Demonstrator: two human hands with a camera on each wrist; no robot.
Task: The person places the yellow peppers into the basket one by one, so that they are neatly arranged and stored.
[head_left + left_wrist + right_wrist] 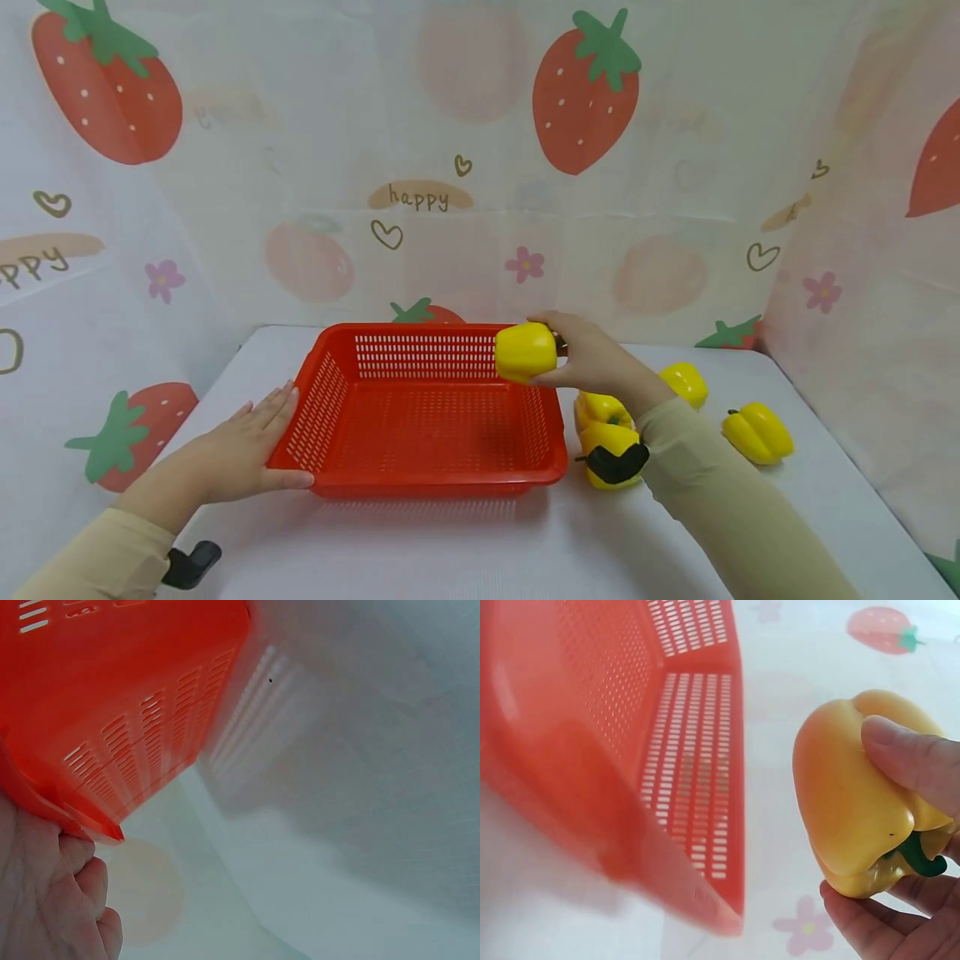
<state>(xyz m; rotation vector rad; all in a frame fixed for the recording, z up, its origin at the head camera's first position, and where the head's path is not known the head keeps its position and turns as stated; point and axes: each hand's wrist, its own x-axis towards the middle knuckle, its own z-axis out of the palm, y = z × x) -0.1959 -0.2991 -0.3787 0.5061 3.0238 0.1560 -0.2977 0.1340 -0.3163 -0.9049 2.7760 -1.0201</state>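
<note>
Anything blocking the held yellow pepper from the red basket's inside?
Nothing visible does. The right hand holds the yellow pepper at the right end of the red basket, and the right wrist view shows only backdrop between pepper and rim. Exact clearance is unclear.

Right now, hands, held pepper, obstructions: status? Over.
Right hand gripping yellow pepper. Left hand touching left side of red basket. No obstruction visible between pepper and basket.

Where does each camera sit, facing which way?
Head: on the head, facing forward and down at the red basket and yellow peppers; left grip, right grip and sleeves show.
Left wrist: worn there, facing the basket's outside; left grip shows.
Right wrist: worn there, facing the held pepper and basket; right grip shows.
Head and right wrist share that pepper.
</note>
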